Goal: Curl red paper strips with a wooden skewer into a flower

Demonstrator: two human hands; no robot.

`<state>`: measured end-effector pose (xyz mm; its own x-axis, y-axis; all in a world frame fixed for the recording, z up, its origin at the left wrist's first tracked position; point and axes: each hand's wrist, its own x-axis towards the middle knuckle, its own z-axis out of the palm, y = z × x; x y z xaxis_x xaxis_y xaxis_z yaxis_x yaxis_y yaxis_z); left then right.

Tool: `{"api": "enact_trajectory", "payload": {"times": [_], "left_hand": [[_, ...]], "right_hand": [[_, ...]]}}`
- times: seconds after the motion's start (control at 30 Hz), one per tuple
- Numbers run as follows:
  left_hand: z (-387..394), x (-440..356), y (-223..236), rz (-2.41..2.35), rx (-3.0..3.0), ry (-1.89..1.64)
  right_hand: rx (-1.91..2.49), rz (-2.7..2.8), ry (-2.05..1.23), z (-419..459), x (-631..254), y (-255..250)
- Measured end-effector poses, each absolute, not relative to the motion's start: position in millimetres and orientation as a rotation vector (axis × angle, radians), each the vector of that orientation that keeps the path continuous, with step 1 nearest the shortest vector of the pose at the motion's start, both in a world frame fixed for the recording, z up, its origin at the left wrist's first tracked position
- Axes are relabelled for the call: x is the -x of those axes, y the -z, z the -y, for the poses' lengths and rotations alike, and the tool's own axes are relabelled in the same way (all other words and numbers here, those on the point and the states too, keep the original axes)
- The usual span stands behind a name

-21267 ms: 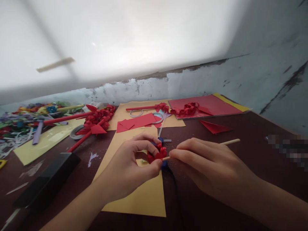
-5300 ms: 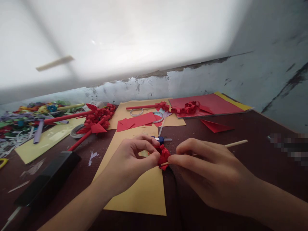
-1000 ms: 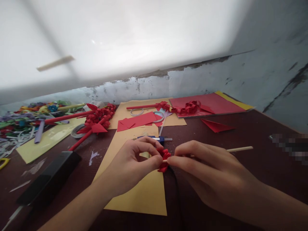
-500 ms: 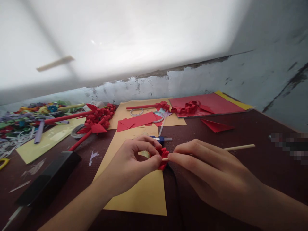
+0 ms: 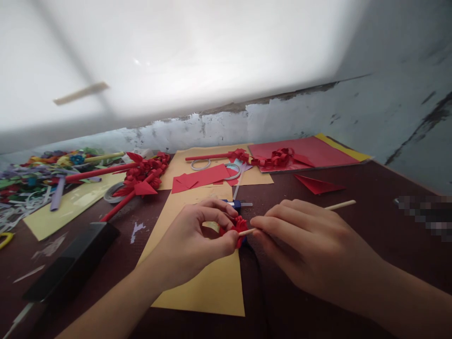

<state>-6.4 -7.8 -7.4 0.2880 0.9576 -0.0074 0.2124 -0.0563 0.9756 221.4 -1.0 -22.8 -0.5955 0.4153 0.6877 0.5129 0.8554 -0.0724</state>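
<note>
Between the thumb and fingers of my left hand (image 5: 201, 230) is a red curled paper piece (image 5: 241, 227), partly hidden by the fingers. My right hand (image 5: 307, 240) pinches a thin wooden stick (image 5: 341, 205) just right of it. The stick's tip lies against the red paper at my left thumb, and its far end sticks out behind the right hand. Directly behind the paper piece rests a blue glue gun (image 5: 237, 205), mostly covered by my left hand. Tan paper (image 5: 205, 282) lies on the table beneath my left hand.
Red paper flowers (image 5: 141, 176) on rolled stems lie at left, near a black box (image 5: 72, 263) and a heap of coloured paper strips (image 5: 26, 188). Tape rings (image 5: 200, 165) and red paper (image 5: 203, 178) sit farther back. A folded red triangle (image 5: 318, 184) lies at right.
My right hand has shifted slightly right along with its grip, and more of the stick's tip shows. The stick's far end sticks out less. My left hand stays nearly still.
</note>
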Motion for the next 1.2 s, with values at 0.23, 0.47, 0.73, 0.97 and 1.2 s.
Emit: {"api": "enact_trajectory", "payload": {"times": [0.23,0.47,0.73,0.97,1.2], "left_hand": [[8.1,6.2,8.0,-1.170,-1.553,-0.882],[7.3,6.4,7.1,-1.162,-1.553,-0.882],[8.1,9.0,8.6,-1.114,-1.617,-0.821],[8.6,7.4,6.5,-1.096,-1.693,-0.761],[6.3,7.6,10.5,-1.125,-1.545,-0.871]], "right_hand": [[0.691,2.306,0.094,1.5,-222.9,25.4],[0.671,2.297,0.122,-1.2,-222.4,23.2],[0.625,2.307,0.093,-1.8,-223.6,20.6],[0.586,2.315,0.068,-1.3,-224.0,18.8],[0.615,2.140,0.260,4.8,-222.7,21.5]]}}
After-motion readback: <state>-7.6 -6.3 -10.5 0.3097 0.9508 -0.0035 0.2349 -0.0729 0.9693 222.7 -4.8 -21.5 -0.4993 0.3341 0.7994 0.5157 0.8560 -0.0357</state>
